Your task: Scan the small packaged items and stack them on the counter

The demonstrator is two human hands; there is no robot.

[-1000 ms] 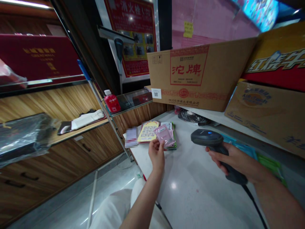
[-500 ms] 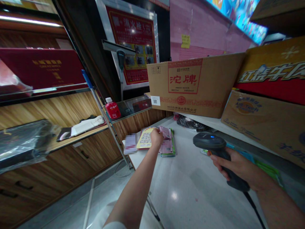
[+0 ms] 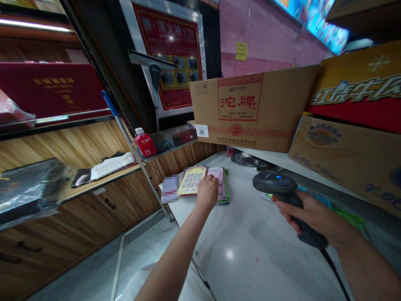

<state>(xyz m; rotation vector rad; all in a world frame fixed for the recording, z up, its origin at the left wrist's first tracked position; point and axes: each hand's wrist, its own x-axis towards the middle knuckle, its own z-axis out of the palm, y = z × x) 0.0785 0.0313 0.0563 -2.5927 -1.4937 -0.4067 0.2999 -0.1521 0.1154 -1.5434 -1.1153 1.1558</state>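
My right hand (image 3: 308,213) is wrapped round the grip of a black handheld barcode scanner (image 3: 275,184), which has a blue light on top. The scanner is held above the white counter (image 3: 241,234), its head pointing left. On the counter's far left part, my left hand (image 3: 207,192) has its fingers curled at the near-left side of a pink packet (image 3: 220,180); the fingertips are partly hidden. That packet lies over other flat packets with green edges. Just left of the hand lies a yellow card (image 3: 191,180) printed with a grid of small squares.
A large cardboard carton (image 3: 250,113) stands at the back on a raised ledge, beside stacked boxes (image 3: 351,146) on the right. A red bottle (image 3: 145,143) with a white cap is on a glass shelf. Green packets (image 3: 349,217) lie behind my right hand. Wooden drawers (image 3: 103,200) line the left.
My left hand has moved slightly right and down, showing more of the yellow card. The pink packet, lifted at the hand earlier, now lies flatter. The scanner hardly moves.
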